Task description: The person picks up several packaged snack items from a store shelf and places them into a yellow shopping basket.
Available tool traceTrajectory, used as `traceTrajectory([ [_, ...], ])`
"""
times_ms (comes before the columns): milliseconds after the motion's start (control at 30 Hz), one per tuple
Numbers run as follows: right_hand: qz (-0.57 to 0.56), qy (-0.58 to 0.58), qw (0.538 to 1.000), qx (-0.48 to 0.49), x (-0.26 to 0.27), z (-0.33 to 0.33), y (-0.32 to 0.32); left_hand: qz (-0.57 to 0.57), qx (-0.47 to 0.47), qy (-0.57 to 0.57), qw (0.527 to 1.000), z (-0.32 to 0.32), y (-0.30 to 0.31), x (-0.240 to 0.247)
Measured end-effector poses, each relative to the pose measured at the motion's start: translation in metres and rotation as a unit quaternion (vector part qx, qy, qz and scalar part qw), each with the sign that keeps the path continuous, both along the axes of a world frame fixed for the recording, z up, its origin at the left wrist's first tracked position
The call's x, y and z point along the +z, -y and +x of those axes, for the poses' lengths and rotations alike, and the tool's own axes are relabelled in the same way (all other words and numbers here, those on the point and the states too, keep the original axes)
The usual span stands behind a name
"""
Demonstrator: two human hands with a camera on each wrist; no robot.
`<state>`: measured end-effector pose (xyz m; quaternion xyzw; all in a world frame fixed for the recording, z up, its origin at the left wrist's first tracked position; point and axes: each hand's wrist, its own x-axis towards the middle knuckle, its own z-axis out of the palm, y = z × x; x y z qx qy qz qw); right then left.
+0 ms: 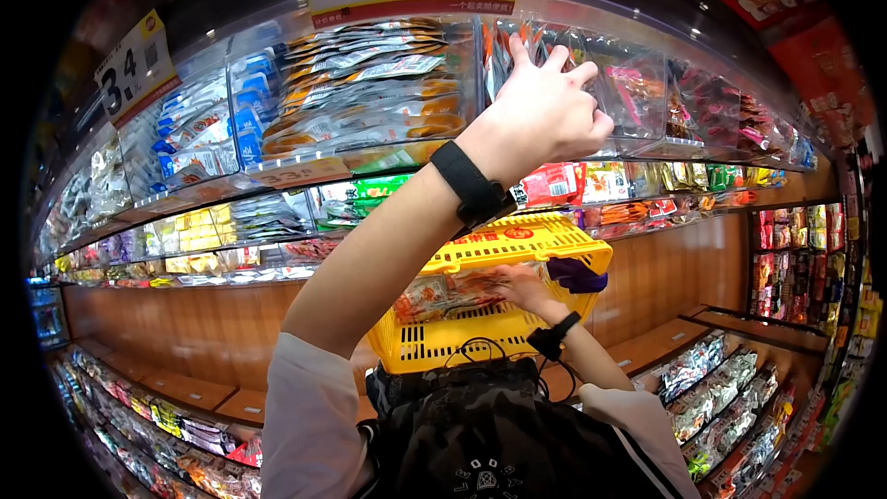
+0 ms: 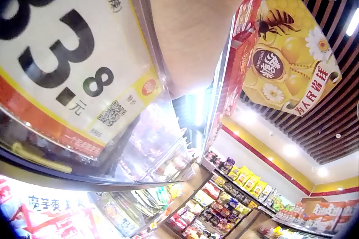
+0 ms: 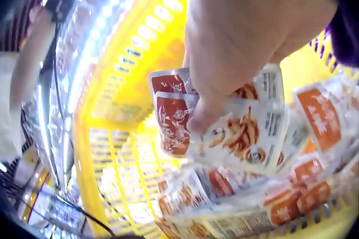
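Note:
High in the head view, the left hand [image 1: 545, 115] reaches over a clear shelf bin, fingers spread and slightly bent at silver-and-orange packets [image 1: 499, 55]. The left wrist view has the palm side of the left hand [image 2: 193, 26] beside a large price sign [image 2: 67, 54]; its fingertips are out of sight there. Inside the yellow basket [image 1: 407, 346], the right hand [image 1: 522, 286] is lower down. Seen from the right wrist, the right hand [image 3: 241, 31] grips white-and-red snack packets [image 3: 235, 132], thumb across their front, above more packets [image 3: 241, 222] in the basket [image 3: 95, 155].
Bins of blue-and-white packets [image 1: 199, 120] and brown-edged packets [image 1: 360, 83] stand left of the left hand. A lower shelf row [image 1: 370, 194] runs behind the basket. A purple item [image 1: 577, 274] hangs at the basket's right end. Slanted racks [image 1: 721, 397] stand at lower right.

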<state>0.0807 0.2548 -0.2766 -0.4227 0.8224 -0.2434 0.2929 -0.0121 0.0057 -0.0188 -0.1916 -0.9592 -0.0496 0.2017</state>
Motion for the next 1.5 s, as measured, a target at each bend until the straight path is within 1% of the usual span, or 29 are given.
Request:
traceTrajectory([
  [67, -0.027, 0.119, 0.991, -0.047, 0.02, -0.011, -0.014, -0.009, 0.006, 0.027, 1.0, 0.0, -0.001, 0.003],
  [100, -0.026, 0.117, 0.992, -0.051, 0.042, -0.013, -0.016, -0.007, 0.002, 0.025, 1.0, 0.0, -0.002, 0.004],
  [167, -0.094, 0.25, 0.96, -0.087, 0.096, -0.016, -0.016, -0.014, 0.0, 0.026, 1.0, 0.0, -0.001, 0.004],
  [300, -0.147, 0.333, 0.927, -0.087, 0.118, -0.017, -0.042, -0.023, 0.007, 0.038, 0.999, -0.003, -0.001, 0.002],
  [333, -0.146, 0.366, 0.911, -0.122, 0.131, -0.016, -0.047, -0.027, 0.007, 0.043, 0.999, -0.002, -0.001, 0.005],
  [433, -0.168, 0.346, 0.913, -0.135, 0.169, -0.024, -0.064, -0.019, 0.009, 0.043, 0.999, -0.001, -0.002, 0.007],
  [500, -0.203, 0.336, 0.909, -0.14, 0.172, -0.037, -0.078, -0.022, 0.01, 0.042, 0.999, 0.0, -0.002, 0.008],
  [533, -0.257, 0.282, 0.906, -0.186, 0.195, -0.043, -0.071, -0.019, 0.01, 0.05, 0.999, 0.0, -0.002, 0.009],
  [567, -0.309, 0.226, 0.895, -0.23, 0.219, -0.05, -0.063, -0.017, 0.01, 0.059, 0.998, 0.0, -0.002, 0.01],
  [633, -0.375, 0.26, 0.822, -0.341, 0.263, -0.068, -0.032, -0.014, 0.016, 0.068, 0.997, 0.001, -0.003, 0.012],
  [733, -0.391, 0.259, 0.816, -0.339, 0.299, -0.108, -0.011, -0.012, 0.019, 0.066, 0.998, 0.001, -0.003, 0.013],
  [800, -0.401, 0.176, 0.816, -0.378, 0.322, -0.122, 0.018, -0.003, 0.021, 0.075, 0.997, 0.002, -0.003, 0.014],
  [833, -0.404, 0.173, 0.814, -0.379, 0.321, -0.135, 0.026, 0.01, 0.028, 0.086, 0.996, 0.002, -0.004, 0.015],
  [867, -0.397, 0.066, 0.833, -0.38, 0.317, -0.149, 0.032, 0.017, 0.047, 0.117, 0.992, -0.001, -0.005, 0.017],
  [933, -0.348, -0.163, 0.844, -0.375, 0.316, -0.163, 0.049, 0.023, 0.038, 0.103, 0.994, 0.001, -0.004, 0.016],
  [967, -0.307, -0.282, 0.833, -0.364, 0.316, -0.165, 0.061, 0.031, 0.032, 0.092, 0.995, 0.001, -0.003, 0.015],
  [1000, -0.324, -0.377, 0.802, -0.33, 0.312, -0.167, 0.072, 0.022, 0.03, 0.104, 0.994, 0.0, -0.003, 0.016],
  [1033, -0.324, -0.377, 0.802, -0.331, 0.314, -0.169, 0.079, 0.021, 0.029, 0.105, 0.994, -0.001, -0.004, 0.013],
  [1100, -0.317, -0.287, 0.843, -0.326, 0.32, -0.176, 0.088, 0.092, 0.053, 0.047, 0.993, -0.001, -0.008, 0.009],
  [1167, -0.342, -0.286, 0.833, -0.327, 0.316, -0.187, 0.088, 0.045, 0.057, 0.09, 0.993, -0.002, -0.007, 0.015],
  [1200, -0.305, -0.313, 0.837, -0.329, 0.326, -0.181, 0.09, -0.001, 0.061, 0.132, 0.989, -0.002, -0.006, 0.018],
  [1233, -0.266, -0.339, 0.84, -0.331, 0.331, -0.179, 0.091, -0.001, 0.062, 0.133, 0.989, -0.002, -0.005, 0.016],
  [1267, -0.164, -0.383, 0.841, -0.345, 0.331, -0.184, 0.089, 0.02, 0.054, 0.115, 0.992, -0.002, -0.005, 0.014],
  [1300, -0.163, -0.383, 0.841, -0.345, 0.324, -0.19, 0.085, 0.04, 0.046, 0.098, 0.993, -0.001, -0.005, 0.012],
  [1333, -0.167, -0.541, 0.796, -0.217, 0.311, -0.196, 0.08, 0.04, 0.045, 0.1, 0.993, -0.001, -0.004, 0.013],
  [1367, -0.162, -0.675, 0.715, -0.078, 0.301, -0.203, 0.073, 0.042, 0.048, 0.098, 0.993, -0.002, -0.005, 0.013],
  [1400, -0.079, -0.736, 0.672, 0.032, 0.305, -0.203, 0.071, 0.042, 0.05, 0.096, 0.993, -0.002, -0.005, 0.013],
  [1433, -0.077, -0.736, 0.671, 0.048, 0.305, -0.197, 0.075, 0.042, 0.046, 0.098, 0.993, -0.002, -0.006, 0.011],
  [1500, 0.003, -0.608, 0.79, -0.076, 0.281, -0.2, 0.094, 0.072, 0.045, 0.065, 0.994, -0.003, -0.006, 0.007],
])
